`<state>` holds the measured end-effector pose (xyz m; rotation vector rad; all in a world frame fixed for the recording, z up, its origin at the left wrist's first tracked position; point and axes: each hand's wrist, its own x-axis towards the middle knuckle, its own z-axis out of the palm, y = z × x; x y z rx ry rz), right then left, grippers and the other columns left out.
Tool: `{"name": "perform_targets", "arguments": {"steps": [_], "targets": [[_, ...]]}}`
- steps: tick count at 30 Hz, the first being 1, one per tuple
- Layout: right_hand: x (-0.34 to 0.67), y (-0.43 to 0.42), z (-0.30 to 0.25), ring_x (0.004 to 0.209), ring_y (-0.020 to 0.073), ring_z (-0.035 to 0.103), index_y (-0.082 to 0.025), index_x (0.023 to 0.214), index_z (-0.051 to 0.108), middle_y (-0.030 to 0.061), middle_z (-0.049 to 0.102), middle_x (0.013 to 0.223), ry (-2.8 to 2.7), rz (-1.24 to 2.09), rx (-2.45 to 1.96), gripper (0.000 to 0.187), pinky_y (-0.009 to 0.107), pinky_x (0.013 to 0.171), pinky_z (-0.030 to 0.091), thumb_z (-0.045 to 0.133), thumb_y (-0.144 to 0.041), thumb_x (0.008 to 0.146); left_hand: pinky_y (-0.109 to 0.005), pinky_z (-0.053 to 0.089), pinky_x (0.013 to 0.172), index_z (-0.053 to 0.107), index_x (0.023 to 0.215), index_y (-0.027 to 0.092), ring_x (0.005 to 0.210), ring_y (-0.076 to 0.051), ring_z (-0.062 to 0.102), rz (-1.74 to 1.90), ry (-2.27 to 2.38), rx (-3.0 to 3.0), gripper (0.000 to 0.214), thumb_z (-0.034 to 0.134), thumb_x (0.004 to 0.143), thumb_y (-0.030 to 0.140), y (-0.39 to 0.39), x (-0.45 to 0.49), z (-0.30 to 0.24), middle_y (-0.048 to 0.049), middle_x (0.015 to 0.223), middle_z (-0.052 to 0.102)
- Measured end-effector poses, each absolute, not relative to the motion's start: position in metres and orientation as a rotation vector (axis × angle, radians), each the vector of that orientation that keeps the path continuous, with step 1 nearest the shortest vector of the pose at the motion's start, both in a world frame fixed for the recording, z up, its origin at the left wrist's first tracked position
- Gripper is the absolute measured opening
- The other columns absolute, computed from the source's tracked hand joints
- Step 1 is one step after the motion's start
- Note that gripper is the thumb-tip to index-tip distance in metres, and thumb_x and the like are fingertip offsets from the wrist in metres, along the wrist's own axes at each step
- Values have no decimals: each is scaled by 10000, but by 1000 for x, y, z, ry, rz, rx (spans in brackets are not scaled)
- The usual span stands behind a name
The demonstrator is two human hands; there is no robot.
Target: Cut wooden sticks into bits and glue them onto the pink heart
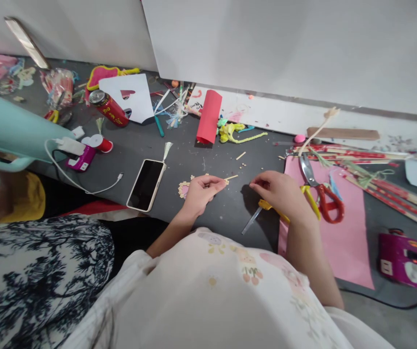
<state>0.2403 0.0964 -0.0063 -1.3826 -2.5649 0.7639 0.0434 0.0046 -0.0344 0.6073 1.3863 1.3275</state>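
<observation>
My left hand [204, 193] is closed in a pinch, and a short thin pale wooden stick [232, 177] juts from its fingertips toward the right. Beside and partly beneath that hand lies a flat piece edged with small pale bits around a pink middle [184, 189]. My right hand [279, 191] hovers over the table with thumb and fingers pressed together; anything between them is too small to make out. Below it rests a yellow tool [265, 204] with a clear rod [252, 220], partly hidden by my wrist. Scissors with a red handle [332, 206] lie just right of the forearm.
Pink paper [350, 242] lies under the scissors. A phone [146, 185] is left of my hands, with a can [109, 109] behind. A rolled red paper [209, 116] stands near the wall, packaged sticks [393, 189] at right. Another person sits at left.
</observation>
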Motion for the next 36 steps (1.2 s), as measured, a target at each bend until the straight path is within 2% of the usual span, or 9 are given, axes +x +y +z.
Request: {"name": "perform_targets", "arguments": {"steps": [6,17,24,36], "targets": [[247,99,-5,715,203,601,-218,785,676,41,688,777,-2551,692,-1425,182,313,610,379,541,-332,828,-185,191,385,735,729,166,411,-11,325,1333,1373,611,266,805,619,398,4,43,-35,37,515,523],[267,114,-4,763,239,603,-197,780,693,76,712,823,-2515,405,-1698,195,328,628,359,500,-211,757,-177,196,377,732,700,161,405,-4,322,1352,1356,595,253,827,594,370,7,48,-32,36,518,524],[239,123,-10,816,232,600,-160,871,698,110,696,891,-2623,373,-1559,256,317,683,377,456,-177,789,-168,183,368,727,676,161,397,1,308,1348,1350,572,248,835,579,362,9,50,-29,44,511,503],[195,130,-26,801,239,602,-157,902,691,122,675,904,-2772,356,-1410,232,319,638,334,466,-190,854,-165,178,362,726,689,154,394,4,298,1371,1349,556,255,834,583,360,10,47,-31,33,524,535]]}}
